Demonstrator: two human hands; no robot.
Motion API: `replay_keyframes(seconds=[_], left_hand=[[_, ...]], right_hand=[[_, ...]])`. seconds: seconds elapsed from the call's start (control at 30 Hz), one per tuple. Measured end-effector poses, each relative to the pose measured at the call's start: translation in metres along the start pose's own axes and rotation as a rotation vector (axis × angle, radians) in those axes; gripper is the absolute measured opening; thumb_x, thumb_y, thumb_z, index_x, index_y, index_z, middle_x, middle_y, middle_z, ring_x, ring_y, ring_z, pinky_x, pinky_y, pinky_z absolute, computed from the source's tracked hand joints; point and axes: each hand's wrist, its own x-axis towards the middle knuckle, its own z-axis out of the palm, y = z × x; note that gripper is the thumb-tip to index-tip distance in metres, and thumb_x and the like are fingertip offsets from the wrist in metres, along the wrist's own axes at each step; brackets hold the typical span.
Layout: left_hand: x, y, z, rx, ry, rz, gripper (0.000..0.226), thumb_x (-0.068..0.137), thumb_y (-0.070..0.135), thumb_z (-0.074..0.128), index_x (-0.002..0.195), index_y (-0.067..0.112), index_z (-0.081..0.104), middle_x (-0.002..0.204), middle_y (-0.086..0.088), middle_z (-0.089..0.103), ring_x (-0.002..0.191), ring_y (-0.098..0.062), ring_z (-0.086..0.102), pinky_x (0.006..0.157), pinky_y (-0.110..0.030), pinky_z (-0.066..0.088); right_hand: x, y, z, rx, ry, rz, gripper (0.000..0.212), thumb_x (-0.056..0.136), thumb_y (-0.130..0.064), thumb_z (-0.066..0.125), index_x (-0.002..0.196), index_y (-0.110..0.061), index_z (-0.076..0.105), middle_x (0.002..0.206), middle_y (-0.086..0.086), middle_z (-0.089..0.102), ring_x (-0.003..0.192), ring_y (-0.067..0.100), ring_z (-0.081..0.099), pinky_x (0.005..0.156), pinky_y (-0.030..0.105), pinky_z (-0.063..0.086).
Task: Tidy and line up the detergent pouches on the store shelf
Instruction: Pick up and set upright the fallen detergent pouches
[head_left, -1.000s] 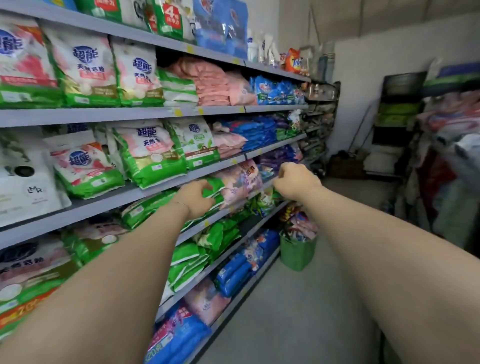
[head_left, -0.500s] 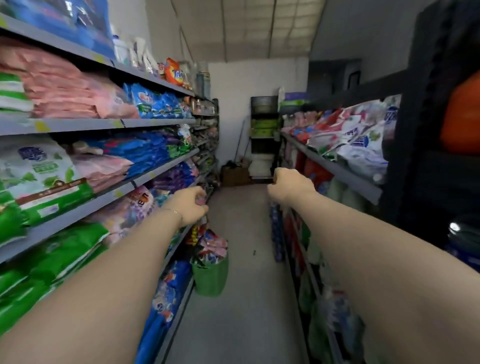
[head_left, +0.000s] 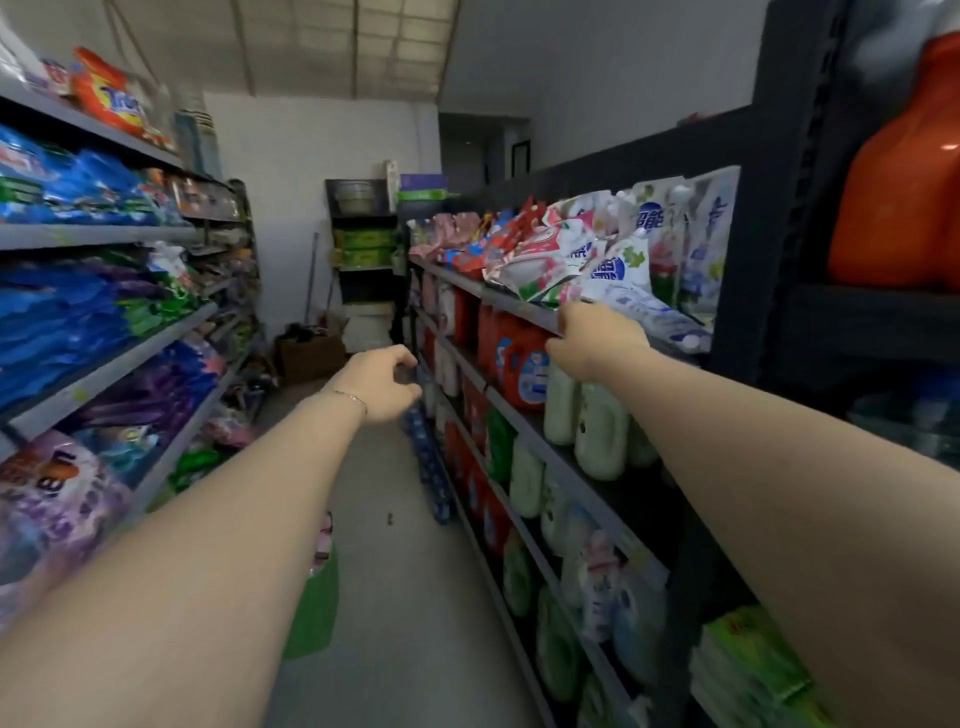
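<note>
Right hand (head_left: 597, 340) is held at the front edge of the shelf (head_left: 498, 297), fingers curled against the near end of a white detergent pouch (head_left: 641, 307); a grip cannot be confirmed. Left hand (head_left: 379, 384) is held mid-aisle, left of the shelf, loosely curled, nothing held. Detergent pouches (head_left: 545, 249) are heaped untidily on the shelf, just above the right hand. Orange bottles (head_left: 524, 366) are stored under the shelf.

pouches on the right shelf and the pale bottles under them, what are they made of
Pouches: likely thin plastic film, glossy; creased and catching light. Pale bottles: probably rigid moulded plastic, smooth, with a soft sheen.
</note>
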Motion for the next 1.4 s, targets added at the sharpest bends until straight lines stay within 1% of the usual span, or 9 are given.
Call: replay_keyframes(seconds=[0.07, 0.2, 0.27, 0.37, 0.57, 0.73, 0.8, 0.97, 1.4], left_hand=[[0.019, -0.001, 0.010, -0.018, -0.038, 0.039, 0.039, 0.092, 0.027, 0.058, 0.130, 0.020, 0.051, 0.124, -0.010, 0.058, 0.098, -0.022, 0.055, 0.085, -0.031, 0.044], [0.063, -0.009, 0.027, -0.021, -0.056, 0.112, 0.040, 0.090, 0.029, 0.060, 0.129, 0.022, 0.053, 0.129, -0.007, 0.055, 0.112, -0.024, 0.054, 0.089, -0.028, 0.042], [0.087, -0.013, 0.032, -0.018, -0.059, 0.138, 0.041, 0.090, 0.030, 0.059, 0.129, 0.023, 0.053, 0.129, -0.006, 0.055, 0.111, -0.022, 0.053, 0.087, -0.026, 0.041], [0.123, -0.016, 0.041, -0.029, -0.072, 0.172, 0.040, 0.091, 0.031, 0.059, 0.130, 0.022, 0.052, 0.119, -0.005, 0.056, 0.098, -0.018, 0.051, 0.081, -0.025, 0.040], [0.201, -0.014, 0.060, -0.036, -0.102, 0.231, 0.041, 0.091, 0.031, 0.058, 0.130, 0.023, 0.051, 0.128, -0.007, 0.055, 0.108, -0.024, 0.055, 0.092, -0.035, 0.047], [0.257, -0.008, 0.072, -0.081, -0.107, 0.291, 0.039, 0.091, 0.030, 0.058, 0.129, 0.024, 0.052, 0.133, -0.006, 0.052, 0.111, -0.024, 0.055, 0.089, -0.034, 0.049], [0.276, -0.002, 0.078, -0.099, -0.135, 0.321, 0.040, 0.092, 0.030, 0.057, 0.130, 0.024, 0.051, 0.134, -0.005, 0.050, 0.104, -0.024, 0.057, 0.083, -0.033, 0.049], [0.313, 0.014, 0.094, -0.150, -0.154, 0.409, 0.040, 0.090, 0.029, 0.058, 0.130, 0.025, 0.051, 0.135, -0.006, 0.051, 0.115, -0.025, 0.054, 0.093, -0.035, 0.047], [0.384, 0.017, 0.107, -0.161, -0.286, 0.701, 0.036, 0.092, 0.024, 0.052, 0.127, 0.021, 0.052, 0.123, -0.007, 0.055, 0.103, -0.025, 0.056, 0.087, -0.037, 0.049]], right_hand=[[0.010, 0.006, 0.005, -0.019, 0.013, 0.037, 0.017, 0.090, -0.030, 0.047, 0.100, -0.016, 0.047, 0.089, 0.005, 0.053, 0.083, 0.028, 0.055, 0.073, 0.038, 0.046], [0.038, 0.014, 0.018, -0.087, 0.045, 0.105, 0.021, 0.090, -0.028, 0.046, 0.105, -0.014, 0.051, 0.091, 0.005, 0.051, 0.080, 0.027, 0.052, 0.062, 0.031, 0.040], [0.055, 0.017, 0.026, -0.110, 0.067, 0.134, 0.017, 0.090, -0.026, 0.047, 0.102, -0.015, 0.051, 0.089, 0.005, 0.049, 0.079, 0.025, 0.050, 0.060, 0.030, 0.037], [0.081, 0.020, 0.039, -0.127, 0.086, 0.156, 0.017, 0.089, -0.028, 0.048, 0.100, -0.015, 0.050, 0.090, 0.005, 0.050, 0.080, 0.026, 0.050, 0.063, 0.031, 0.039], [0.144, 0.027, 0.062, -0.121, 0.132, 0.200, 0.015, 0.089, -0.029, 0.049, 0.095, -0.015, 0.047, 0.103, 0.010, 0.059, 0.089, 0.030, 0.056, 0.075, 0.036, 0.046], [0.181, 0.035, 0.067, -0.164, 0.199, 0.231, 0.027, 0.092, -0.027, 0.045, 0.113, -0.013, 0.053, 0.109, 0.011, 0.061, 0.095, 0.032, 0.058, 0.071, 0.033, 0.041], [0.192, 0.039, 0.069, -0.187, 0.205, 0.236, 0.026, 0.091, -0.027, 0.045, 0.113, -0.013, 0.052, 0.109, 0.010, 0.061, 0.093, 0.031, 0.057, 0.071, 0.033, 0.042], [0.206, 0.052, 0.069, -0.250, 0.218, 0.313, 0.026, 0.089, -0.028, 0.047, 0.111, -0.013, 0.053, 0.108, 0.008, 0.061, 0.091, 0.030, 0.057, 0.067, 0.032, 0.041], [0.215, 0.041, 0.077, -0.369, 0.246, 0.579, 0.026, 0.091, -0.026, 0.048, 0.112, -0.012, 0.053, 0.111, 0.009, 0.061, 0.096, 0.030, 0.058, 0.069, 0.033, 0.042]])
